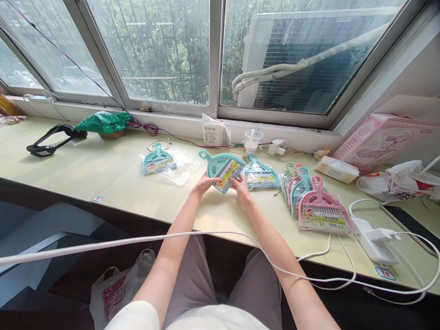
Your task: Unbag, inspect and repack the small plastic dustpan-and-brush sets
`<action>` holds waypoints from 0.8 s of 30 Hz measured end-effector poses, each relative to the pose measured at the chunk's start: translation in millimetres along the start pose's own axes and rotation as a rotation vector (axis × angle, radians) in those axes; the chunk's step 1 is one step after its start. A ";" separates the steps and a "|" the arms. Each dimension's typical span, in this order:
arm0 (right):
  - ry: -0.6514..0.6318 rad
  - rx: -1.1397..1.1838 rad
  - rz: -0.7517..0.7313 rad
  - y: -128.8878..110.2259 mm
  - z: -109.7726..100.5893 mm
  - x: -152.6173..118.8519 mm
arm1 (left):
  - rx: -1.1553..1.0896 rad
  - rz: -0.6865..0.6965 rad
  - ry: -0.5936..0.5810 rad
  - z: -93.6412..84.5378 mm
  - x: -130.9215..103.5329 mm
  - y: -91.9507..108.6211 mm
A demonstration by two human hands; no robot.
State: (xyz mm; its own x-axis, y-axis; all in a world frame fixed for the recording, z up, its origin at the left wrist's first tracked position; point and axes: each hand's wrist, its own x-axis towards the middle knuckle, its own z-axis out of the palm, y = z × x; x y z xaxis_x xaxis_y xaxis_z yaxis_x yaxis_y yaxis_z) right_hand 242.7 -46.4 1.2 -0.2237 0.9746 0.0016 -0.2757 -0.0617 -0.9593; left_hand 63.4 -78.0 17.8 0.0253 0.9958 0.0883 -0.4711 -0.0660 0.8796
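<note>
Between my two hands is a teal dustpan set [216, 164] with a printed label, tilted, its round handle loop at the upper left. My left hand [205, 183] grips its lower left edge. At the label's right end, my right hand [239, 184] pinches the set. Just right of it lies a wrapped teal set [261, 175]. Another wrapped teal set [158, 161] rests to the left, beside a crumpled clear wrapper [180, 169]. Farther right, several wrapped sets overlap in a row, a pink one [321, 208] on top.
A white power strip [373, 240] and a phone [410, 224] lie at the right. A white cable [137, 239] crosses over my forearms. Along the window side stand a plastic cup [252, 143], a white packet [213, 132] and a green bag [103, 122].
</note>
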 end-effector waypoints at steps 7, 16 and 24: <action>0.017 0.022 -0.076 -2.3 -3.6 -0.1 | 0.107 0.284 0.528 -28.3 11.8 9.7; 0.043 0.032 -0.054 -2.1 -4.1 2.8 | 0.419 0.172 0.588 -49.9 11.9 -3.2; 0.096 0.097 -0.037 0.4 -8.0 5.7 | 0.429 0.329 0.745 -38.0 4.5 3.1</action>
State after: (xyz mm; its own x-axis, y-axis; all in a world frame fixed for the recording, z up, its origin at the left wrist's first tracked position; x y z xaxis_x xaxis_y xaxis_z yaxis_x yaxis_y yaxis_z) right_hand 248.8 -39.2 -1.5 -0.1229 0.9924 0.0055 -0.3718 -0.0409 -0.9274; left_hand 28.6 -71.3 3.1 -0.6967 0.6965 0.1716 0.0169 -0.2233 0.9746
